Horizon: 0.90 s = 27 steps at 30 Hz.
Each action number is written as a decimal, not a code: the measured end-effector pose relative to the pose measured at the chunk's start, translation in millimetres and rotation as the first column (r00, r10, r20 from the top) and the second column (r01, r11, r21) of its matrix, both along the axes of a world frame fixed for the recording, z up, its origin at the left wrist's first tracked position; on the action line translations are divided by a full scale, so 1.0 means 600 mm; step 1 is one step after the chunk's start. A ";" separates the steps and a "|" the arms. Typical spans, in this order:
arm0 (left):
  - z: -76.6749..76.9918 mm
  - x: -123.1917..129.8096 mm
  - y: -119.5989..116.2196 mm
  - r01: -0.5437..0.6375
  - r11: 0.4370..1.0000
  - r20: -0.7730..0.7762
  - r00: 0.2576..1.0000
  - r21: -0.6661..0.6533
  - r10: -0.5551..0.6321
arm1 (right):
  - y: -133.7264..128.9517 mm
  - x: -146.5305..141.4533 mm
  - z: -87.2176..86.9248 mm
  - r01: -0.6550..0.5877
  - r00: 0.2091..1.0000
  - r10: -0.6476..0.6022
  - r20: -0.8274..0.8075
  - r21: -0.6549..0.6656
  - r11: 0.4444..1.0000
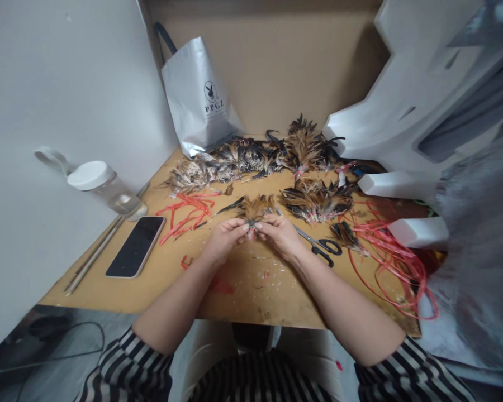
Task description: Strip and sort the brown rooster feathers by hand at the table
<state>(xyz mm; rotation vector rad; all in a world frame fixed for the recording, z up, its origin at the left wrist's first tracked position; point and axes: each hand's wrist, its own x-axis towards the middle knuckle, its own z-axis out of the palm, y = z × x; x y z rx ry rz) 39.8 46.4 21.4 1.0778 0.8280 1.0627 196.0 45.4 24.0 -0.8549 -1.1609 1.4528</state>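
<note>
Between my two hands, over the middle of the table, is a small bunch of brown feathers (pixel 255 207) with its tips fanned away from me. My left hand (pixel 227 235) pinches the base of the bunch from the left, thumb against fingers. From the right, my right hand (pixel 280 231) pinches the same base, and the two thumbs almost meet. A bit of pink shows just under the thumbs. Black-handled scissors (pixel 321 246) lie beside my right hand, their blades partly hidden by it. Past them is a row of tied feather bunches (pixel 316 201).
Feather piles (pixel 235 162) line the back, before a silver bag (pixel 201 100). Red plastic strips (pixel 188 212) lie left, more red strips (pixel 402 262) right. A phone (pixel 136 247), a lidded bottle (pixel 104 184) and thin sticks (pixel 94 257) are at left. White foam (pixel 402 184) juts in from the right.
</note>
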 end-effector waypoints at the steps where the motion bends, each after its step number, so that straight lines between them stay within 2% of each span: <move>1: -0.001 0.001 0.000 0.001 1.000 0.014 1.000 -0.012 0.000 | 0.000 -0.001 -0.001 0.002 1.000 -0.002 -0.014 -0.012 1.000; 9: 0.002 0.008 0.003 -0.163 0.986 -0.040 0.985 0.047 0.165 | -0.009 -0.015 0.007 0.117 0.993 -0.118 -0.019 -0.045 0.992; 15: -0.003 0.012 0.001 -0.191 0.977 -0.089 0.976 0.100 0.200 | -0.008 -0.018 0.007 0.262 0.949 -0.273 0.158 0.088 0.961; 19: -0.003 0.016 0.001 -0.166 0.982 -0.087 0.981 0.093 0.174 | -0.006 -0.018 0.006 0.266 0.932 -0.288 0.222 0.124 0.956; 21: 0.004 0.017 -0.001 -0.211 0.973 -0.069 0.974 0.096 0.218 | -0.005 -0.017 0.005 0.264 0.930 -0.284 0.232 0.116 0.958; 24: 0.015 0.017 -0.005 -0.319 0.933 -0.038 0.943 0.167 0.329 | -0.005 -0.015 0.002 0.252 0.929 -0.275 0.248 0.120 0.960; 27: 0.019 0.015 -0.006 -0.345 0.913 -0.033 0.932 0.220 0.360 | -0.005 -0.016 -0.004 0.236 0.923 -0.263 0.281 0.128 0.963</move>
